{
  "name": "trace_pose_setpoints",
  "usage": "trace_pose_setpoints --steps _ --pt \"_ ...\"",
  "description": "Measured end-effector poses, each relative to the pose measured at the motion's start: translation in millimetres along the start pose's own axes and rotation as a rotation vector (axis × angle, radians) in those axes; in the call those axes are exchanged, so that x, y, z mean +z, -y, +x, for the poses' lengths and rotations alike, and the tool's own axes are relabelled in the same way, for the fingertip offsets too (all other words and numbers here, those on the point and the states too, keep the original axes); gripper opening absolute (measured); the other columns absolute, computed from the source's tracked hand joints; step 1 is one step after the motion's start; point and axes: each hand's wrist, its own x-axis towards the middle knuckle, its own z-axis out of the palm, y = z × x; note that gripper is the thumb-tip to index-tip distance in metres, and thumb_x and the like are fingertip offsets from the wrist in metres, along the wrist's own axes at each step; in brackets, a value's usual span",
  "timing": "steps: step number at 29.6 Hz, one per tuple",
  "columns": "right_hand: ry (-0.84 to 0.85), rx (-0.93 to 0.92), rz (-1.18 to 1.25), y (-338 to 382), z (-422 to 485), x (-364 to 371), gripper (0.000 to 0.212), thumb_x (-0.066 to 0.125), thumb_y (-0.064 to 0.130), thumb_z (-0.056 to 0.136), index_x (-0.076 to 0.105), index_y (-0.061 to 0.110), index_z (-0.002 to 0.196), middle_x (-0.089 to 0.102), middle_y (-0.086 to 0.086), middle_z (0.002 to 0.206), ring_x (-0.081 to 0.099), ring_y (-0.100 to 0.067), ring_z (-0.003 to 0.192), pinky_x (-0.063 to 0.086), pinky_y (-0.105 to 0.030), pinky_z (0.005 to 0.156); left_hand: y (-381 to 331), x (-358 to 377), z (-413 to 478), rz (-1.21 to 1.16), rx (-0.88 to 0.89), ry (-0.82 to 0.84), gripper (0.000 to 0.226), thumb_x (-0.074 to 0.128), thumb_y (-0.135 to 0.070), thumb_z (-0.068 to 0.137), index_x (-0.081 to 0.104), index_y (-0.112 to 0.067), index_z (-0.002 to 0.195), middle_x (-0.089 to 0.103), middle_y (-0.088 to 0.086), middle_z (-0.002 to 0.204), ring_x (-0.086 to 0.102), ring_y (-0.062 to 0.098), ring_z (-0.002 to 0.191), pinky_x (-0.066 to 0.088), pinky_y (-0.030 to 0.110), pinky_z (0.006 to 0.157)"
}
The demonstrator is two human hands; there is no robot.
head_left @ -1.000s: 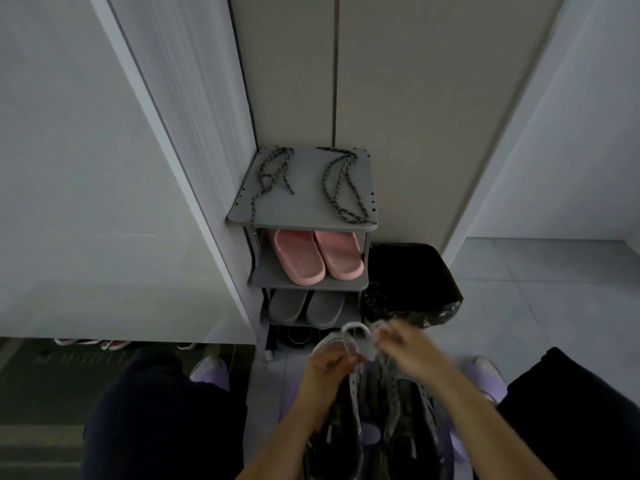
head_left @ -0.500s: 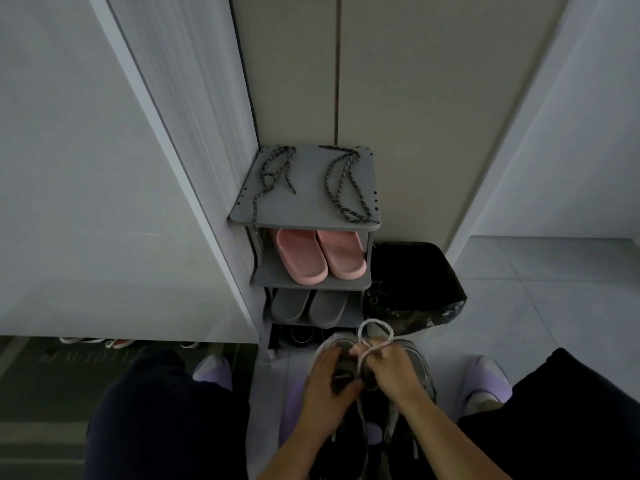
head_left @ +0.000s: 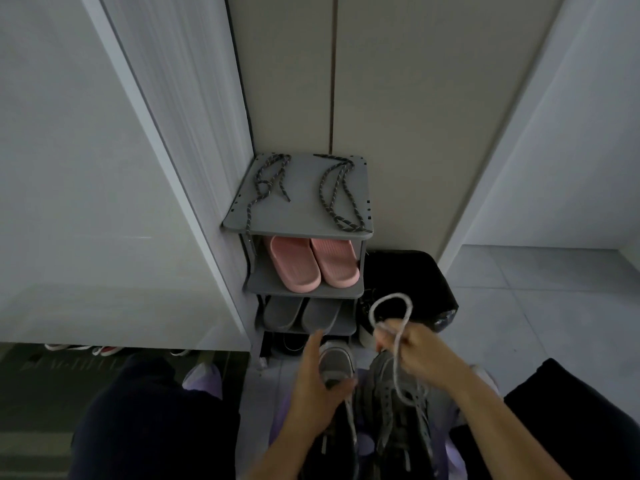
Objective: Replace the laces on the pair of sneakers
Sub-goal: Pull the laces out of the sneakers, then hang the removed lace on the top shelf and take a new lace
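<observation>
Two grey sneakers stand toes-forward on the floor between my knees: the left sneaker (head_left: pixel 335 362) and the right sneaker (head_left: pixel 398 420). My right hand (head_left: pixel 412 351) pinches a pale grey lace (head_left: pixel 391 303), lifted in a loop above the right sneaker, its tail running down into the eyelets. My left hand (head_left: pixel 317 386) rests on the left sneaker, thumb and fingers around its toe part. Two dark speckled laces, the left one (head_left: pixel 265 183) and the right one (head_left: pixel 337 195), lie on top of the grey shoe rack (head_left: pixel 301 216).
The rack's lower shelves hold pink slippers (head_left: pixel 313 263) and grey slippers (head_left: pixel 301 313). A black bin with a bag (head_left: pixel 408 282) stands right of the rack. White cabinet panels rise on the left, tiled floor (head_left: pixel 540 306) spreads to the right. My knees flank the sneakers.
My right hand has pulled the pale lace up and to the right, making a bigger loop. My left hand has come off the lace and settled on the left sneaker.
</observation>
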Motion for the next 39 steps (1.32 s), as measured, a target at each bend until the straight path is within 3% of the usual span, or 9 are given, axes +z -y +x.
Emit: trace_pose_setpoints --steps 3,7,10,12,14,18,22,26,39 --pt "0.003 -0.160 0.005 12 -12 9 0.026 0.052 0.023 0.093 0.056 0.019 0.068 0.051 0.014 0.048 0.047 0.003 0.047 0.036 -0.010 0.054 -37 1 14 0.001 0.225 0.115 0.083 0.074 -0.022 0.073 0.027 -0.033 0.140 0.038 -0.016 0.142 0.037 0.001 0.131 0.037 0.026 0.108" --pt "-0.406 -0.248 0.522 35 -17 -13 0.039 0.055 0.020 0.091 0.049 0.023 0.053 0.040 0.005 0.047 0.034 -0.002 0.041 0.031 -0.013 0.042 -57 8 25 0.055 0.127 0.259 0.012 0.054 -0.020 0.090 0.065 -0.026 0.092 0.068 -0.016 0.085 0.061 -0.005 0.080 0.050 0.025 0.081" --pt "-0.630 -0.115 0.062 17 -11 -32 0.031 0.040 0.022 0.098 0.055 0.020 0.071 0.051 0.003 0.063 0.043 -0.004 0.045 0.033 -0.012 0.039 -70 1 22 -0.513 -0.106 0.062 0.025 0.044 -0.009 0.095 0.061 -0.010 0.077 0.061 0.002 0.064 0.060 0.015 0.066 0.050 0.038 0.082" --pt "-0.521 0.021 0.040 -1 -9 -22 0.021 0.044 0.025 0.096 0.064 0.022 0.092 0.060 0.005 0.071 0.051 0.000 0.052 0.039 -0.011 0.046 -90 0 19 -0.984 -0.228 0.017 0.027 0.040 -0.007 0.095 0.056 -0.006 0.074 0.055 0.006 0.059 0.058 0.020 0.064 0.051 0.040 0.078" --pt "-0.256 0.086 0.260 -2 -15 1 0.016 0.048 0.026 0.095 0.063 0.026 0.093 0.063 0.014 0.064 0.054 0.005 0.055 0.040 -0.009 0.054 -114 7 17 -1.141 -0.245 0.086 0.029 0.036 -0.007 0.095 0.053 -0.006 0.071 0.053 0.005 0.057 0.058 0.019 0.061 0.050 0.036 0.076" --pt "0.021 0.080 0.339 -8 -17 14 0.021 0.057 0.023 0.091 0.063 0.012 0.075 0.056 0.009 0.054 0.050 0.001 0.053 0.040 -0.011 0.053 -144 -4 24 -1.171 -0.200 0.192 0.023 0.034 -0.006 0.089 0.049 -0.011 0.072 0.050 0.003 0.057 0.058 0.015 0.058 0.055 0.032 0.071" --pt "-0.216 0.094 0.294 -13 0 -17 0.030 0.048 0.009 0.095 0.060 0.014 0.068 0.053 0.000 0.059 0.047 0.001 0.043 0.038 -0.012 0.047 -129 -37 41 -0.854 -0.168 0.266 0.020 0.042 -0.006 0.086 0.059 -0.005 0.077 0.062 0.009 0.066 0.066 0.021 0.068 0.059 0.031 0.068" --pt "-0.328 -0.008 0.243 16 29 -55 0.028 0.043 0.020 0.098 0.060 0.011 0.077 0.045 0.002 0.054 0.037 -0.001 0.040 0.031 -0.013 0.042 -70 -46 51 -0.416 -0.351 0.136 0.015 0.048 -0.005 0.092 0.062 -0.004 0.096 0.071 0.013 0.087 0.065 0.024 0.080 0.051 0.031 0.071" --pt "-0.520 -0.132 0.364 72 125 -149 0.026 0.041 0.016 0.098 0.057 0.013 0.077 0.049 -0.004 0.065 0.036 -0.002 0.037 0.029 -0.017 0.041 -16 -36 91 -0.471 -0.577 0.014 0.018 0.046 -0.019 0.095 0.057 -0.006 0.087 0.066 0.015 0.083 0.061 0.028 0.076 0.046 0.033 0.065"
